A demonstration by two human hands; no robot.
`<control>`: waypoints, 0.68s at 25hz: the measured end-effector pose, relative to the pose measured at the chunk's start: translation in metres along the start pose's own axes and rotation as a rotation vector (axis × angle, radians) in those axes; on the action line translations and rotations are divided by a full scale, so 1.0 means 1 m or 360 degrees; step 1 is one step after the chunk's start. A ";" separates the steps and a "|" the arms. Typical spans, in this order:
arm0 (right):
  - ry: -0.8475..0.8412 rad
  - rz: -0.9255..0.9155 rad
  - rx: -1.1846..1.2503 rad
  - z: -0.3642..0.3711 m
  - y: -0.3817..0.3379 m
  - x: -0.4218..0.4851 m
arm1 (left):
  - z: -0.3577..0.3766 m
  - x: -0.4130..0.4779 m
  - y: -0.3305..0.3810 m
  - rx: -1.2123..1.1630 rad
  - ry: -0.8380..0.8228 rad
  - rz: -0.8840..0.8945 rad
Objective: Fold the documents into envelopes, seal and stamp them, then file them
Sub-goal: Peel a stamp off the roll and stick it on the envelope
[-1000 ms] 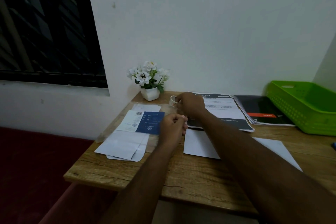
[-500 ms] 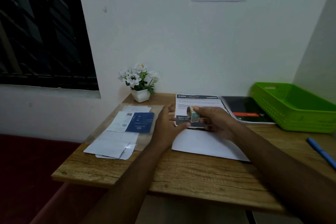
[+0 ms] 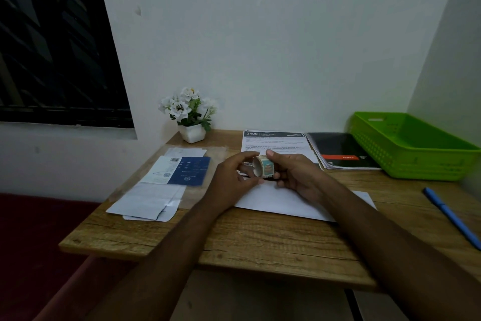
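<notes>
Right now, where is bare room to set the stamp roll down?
Bare wood: the strip between the white envelope and the table's near edge, and the patch between envelope and blue pen. Crowded: the rear row from flower pot to green basket, and the paper pile left.

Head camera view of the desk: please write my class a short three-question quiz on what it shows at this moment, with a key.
1. True or false: the stamp roll lies flat on the table with no hand on it.
2. Which of these lies on the table near its right edge? A. a blue pen B. scissors C. a stapler
3. Fill in the word: the green basket stands at the table's far ___ corner.

Key: 1 false, the right hand holds it above the table; 2 A; 3 right.
</notes>
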State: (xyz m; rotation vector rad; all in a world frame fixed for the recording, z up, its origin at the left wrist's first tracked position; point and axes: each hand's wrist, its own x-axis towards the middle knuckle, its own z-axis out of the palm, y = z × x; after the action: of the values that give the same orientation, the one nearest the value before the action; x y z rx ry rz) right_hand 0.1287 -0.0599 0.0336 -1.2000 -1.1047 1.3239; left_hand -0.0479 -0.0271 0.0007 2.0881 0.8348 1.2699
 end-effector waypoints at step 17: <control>0.0134 -0.1446 -0.1101 -0.009 0.004 0.000 | -0.002 0.001 0.005 0.0094 0.0179 -0.0208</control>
State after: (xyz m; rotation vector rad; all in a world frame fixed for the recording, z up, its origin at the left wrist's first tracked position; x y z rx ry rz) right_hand 0.1372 -0.0598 0.0287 -0.9755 -1.8202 0.1847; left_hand -0.0485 -0.0291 0.0057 1.9863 1.0523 1.3156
